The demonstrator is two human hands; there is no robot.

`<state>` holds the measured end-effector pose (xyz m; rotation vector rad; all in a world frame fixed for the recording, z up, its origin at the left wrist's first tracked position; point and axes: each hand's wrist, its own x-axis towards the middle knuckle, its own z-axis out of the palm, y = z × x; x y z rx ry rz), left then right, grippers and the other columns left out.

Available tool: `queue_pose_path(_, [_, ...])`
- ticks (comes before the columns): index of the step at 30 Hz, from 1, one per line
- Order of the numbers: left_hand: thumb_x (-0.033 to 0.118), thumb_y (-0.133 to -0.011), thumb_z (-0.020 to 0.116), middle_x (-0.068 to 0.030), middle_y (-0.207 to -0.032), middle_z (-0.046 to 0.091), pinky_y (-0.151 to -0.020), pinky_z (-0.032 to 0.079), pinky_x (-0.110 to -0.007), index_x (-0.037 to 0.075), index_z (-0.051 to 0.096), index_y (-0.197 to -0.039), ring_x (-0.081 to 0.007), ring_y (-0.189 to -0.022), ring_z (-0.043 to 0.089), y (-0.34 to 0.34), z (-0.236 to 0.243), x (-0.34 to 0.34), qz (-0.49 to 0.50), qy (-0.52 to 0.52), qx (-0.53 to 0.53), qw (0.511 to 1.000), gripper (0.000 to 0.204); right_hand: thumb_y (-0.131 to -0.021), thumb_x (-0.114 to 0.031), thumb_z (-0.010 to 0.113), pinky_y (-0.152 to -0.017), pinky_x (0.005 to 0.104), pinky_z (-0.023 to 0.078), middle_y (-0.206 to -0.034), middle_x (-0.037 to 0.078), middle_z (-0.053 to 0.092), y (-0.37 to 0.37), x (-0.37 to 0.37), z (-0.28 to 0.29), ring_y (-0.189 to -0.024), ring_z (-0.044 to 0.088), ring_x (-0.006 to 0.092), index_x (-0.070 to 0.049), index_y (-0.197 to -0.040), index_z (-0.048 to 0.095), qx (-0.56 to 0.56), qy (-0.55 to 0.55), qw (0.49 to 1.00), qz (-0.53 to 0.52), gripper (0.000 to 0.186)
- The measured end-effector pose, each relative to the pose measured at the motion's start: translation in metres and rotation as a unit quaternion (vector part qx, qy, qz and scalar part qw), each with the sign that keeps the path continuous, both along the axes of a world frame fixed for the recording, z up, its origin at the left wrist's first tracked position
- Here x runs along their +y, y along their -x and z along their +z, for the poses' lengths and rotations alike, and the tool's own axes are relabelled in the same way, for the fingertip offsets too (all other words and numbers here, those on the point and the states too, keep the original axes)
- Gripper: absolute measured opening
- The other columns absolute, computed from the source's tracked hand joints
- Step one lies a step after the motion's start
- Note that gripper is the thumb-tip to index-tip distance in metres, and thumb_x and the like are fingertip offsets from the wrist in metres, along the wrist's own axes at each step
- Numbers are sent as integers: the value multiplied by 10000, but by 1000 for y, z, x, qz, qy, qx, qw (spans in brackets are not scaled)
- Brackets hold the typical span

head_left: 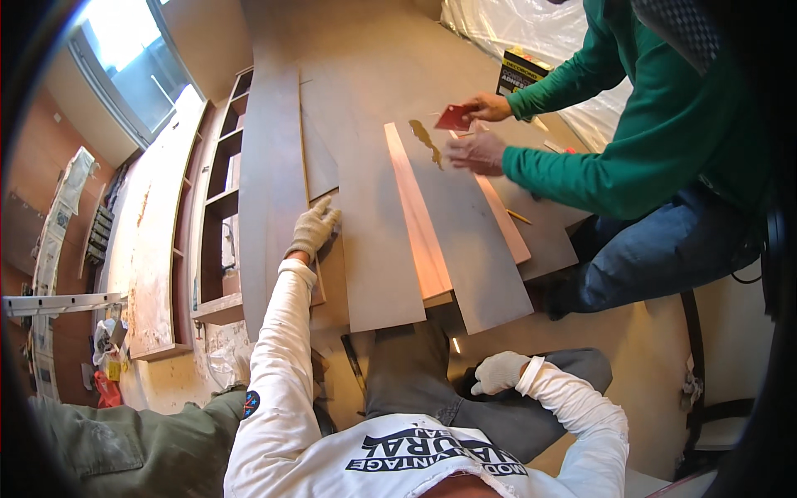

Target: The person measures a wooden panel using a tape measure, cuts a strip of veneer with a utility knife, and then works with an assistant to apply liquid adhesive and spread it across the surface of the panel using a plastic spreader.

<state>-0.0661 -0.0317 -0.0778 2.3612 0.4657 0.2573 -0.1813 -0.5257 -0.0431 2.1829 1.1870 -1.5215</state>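
My left hand (314, 230), in a pale work glove, reaches forward with its fingers stretched out at the edge of a long grey sheet (278, 183). Beside it lies a narrower grey strip (374, 241). My right hand (500, 373), also gloved, rests on my bent leg with its fingers curled in and nothing visible in them. A wood-coloured strip (415, 220) lies right of the narrower strip. Farther right, another grey strip (473, 241) bears a smear of brown glue (426, 143) at its far end. Over the glue, a co-worker's hands (479, 149) hold a red spreader (454, 117).
The co-worker in a green sleeve (573, 178) kneels at the right. A pencil (519, 217) lies near a second wooden strip (505, 217). A dark adhesive tin (523, 70) stands at the back. Shelf frames (222, 183) lie at the left, and someone's green trouser leg (133, 440) is beside me.
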Motion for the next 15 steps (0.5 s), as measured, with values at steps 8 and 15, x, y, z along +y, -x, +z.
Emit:
queue_pose_path(8, [315,-960,651,-120,-1259,720,-986,533,-425,138,671,-1339,-321,-1150,678,16,-11,-9,-11,-146,-42,988,419,-962,-515,575,-939,538,544,-1183,239,733,-5,2,-2,-1112,703,421,-43,-1163,765,11,1,1000,-2,548])
queue_pose_path(15, [334,-974,624,-117,-1238,721,-975,534,-440,150,687,-1309,-335,-1132,677,16,-12,-14,-10,-183,-38,982,388,-961,-519,580,-943,542,541,-1189,245,729,-5,9,-1,-1118,698,424,-45,-1169,763,22,-1,1000,-6,549])
